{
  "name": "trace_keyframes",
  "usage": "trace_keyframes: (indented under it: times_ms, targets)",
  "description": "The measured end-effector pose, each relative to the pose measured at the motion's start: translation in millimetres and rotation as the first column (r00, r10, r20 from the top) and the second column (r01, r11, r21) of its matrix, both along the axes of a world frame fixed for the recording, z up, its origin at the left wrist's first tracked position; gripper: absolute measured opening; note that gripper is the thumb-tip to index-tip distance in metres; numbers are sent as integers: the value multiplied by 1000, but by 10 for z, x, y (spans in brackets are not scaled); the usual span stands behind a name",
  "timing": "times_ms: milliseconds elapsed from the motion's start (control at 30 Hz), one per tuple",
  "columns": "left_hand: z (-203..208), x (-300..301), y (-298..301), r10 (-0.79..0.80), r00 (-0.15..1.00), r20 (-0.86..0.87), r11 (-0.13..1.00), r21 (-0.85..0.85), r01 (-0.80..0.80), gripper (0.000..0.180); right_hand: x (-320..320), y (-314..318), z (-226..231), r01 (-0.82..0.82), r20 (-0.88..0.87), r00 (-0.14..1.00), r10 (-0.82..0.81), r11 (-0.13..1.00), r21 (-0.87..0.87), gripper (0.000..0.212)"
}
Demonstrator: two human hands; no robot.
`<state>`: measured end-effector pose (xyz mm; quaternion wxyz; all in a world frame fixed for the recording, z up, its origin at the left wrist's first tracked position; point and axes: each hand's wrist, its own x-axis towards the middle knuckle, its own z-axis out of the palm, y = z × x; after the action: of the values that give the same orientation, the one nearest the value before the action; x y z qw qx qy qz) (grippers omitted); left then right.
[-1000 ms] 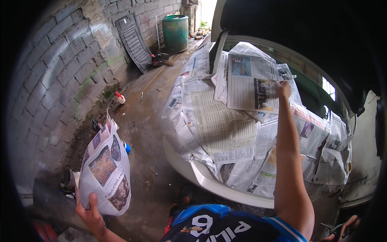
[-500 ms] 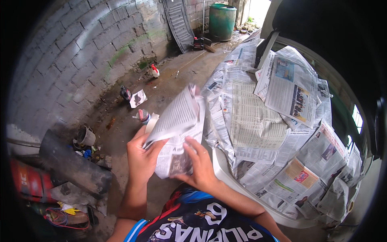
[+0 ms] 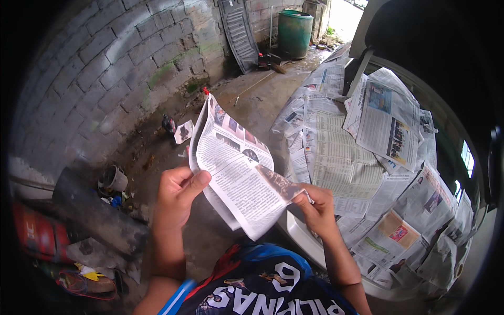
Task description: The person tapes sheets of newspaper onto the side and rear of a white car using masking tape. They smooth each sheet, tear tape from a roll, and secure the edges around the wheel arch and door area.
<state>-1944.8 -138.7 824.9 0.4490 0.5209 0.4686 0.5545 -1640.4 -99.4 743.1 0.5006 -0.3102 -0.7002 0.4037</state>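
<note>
A folded sheet of newspaper (image 3: 241, 184) spans the space between my two hands in front of my chest. My left hand (image 3: 178, 191) pinches its left edge, thumb on top and fingers curled behind. At the lower right corner of the sheet, my right hand (image 3: 315, 207) grips the paper between thumb and fingers. The sheet bends, its upper part standing up with a picture side showing. Whatever else lies behind my left fingers is hidden. To the right, a vehicle's body is covered with overlapping newspaper sheets (image 3: 344, 163), a pale rim (image 3: 304, 231) showing below them.
A grey block wall (image 3: 110, 63) runs along the left. By it lie a dark bottle (image 3: 168, 124), a stained paper (image 3: 184, 132), a bucket (image 3: 113, 178) and a large dark tube (image 3: 100, 215). A green drum (image 3: 295, 34) stands at the back.
My right hand has moved right and up, pulling the newspaper wider. The sheet has turned and spread flatter. The pale ring seen by my left hand is now hidden behind the paper.
</note>
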Motion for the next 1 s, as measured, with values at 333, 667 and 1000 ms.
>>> trace_keyframes:
  times_ms: [333, 667, 1000]
  targets:
    - [842, -632, -11, -53, 929, -366, 999, -15, 51, 34, 473, 553, 282, -12, -346, 920, -184, 868, -496, 38]
    - [1186, -1129, 590, -388, 301, -871, 801, -157, 578, 36, 920, -617, -132, 274, -262, 850, -457, 808, -522, 12]
    - [603, -103, 1176, -555, -37, -831, 517, -379, 768, 25, 916, -2747, -739, 473, -261, 535, -804, 541, -696, 19]
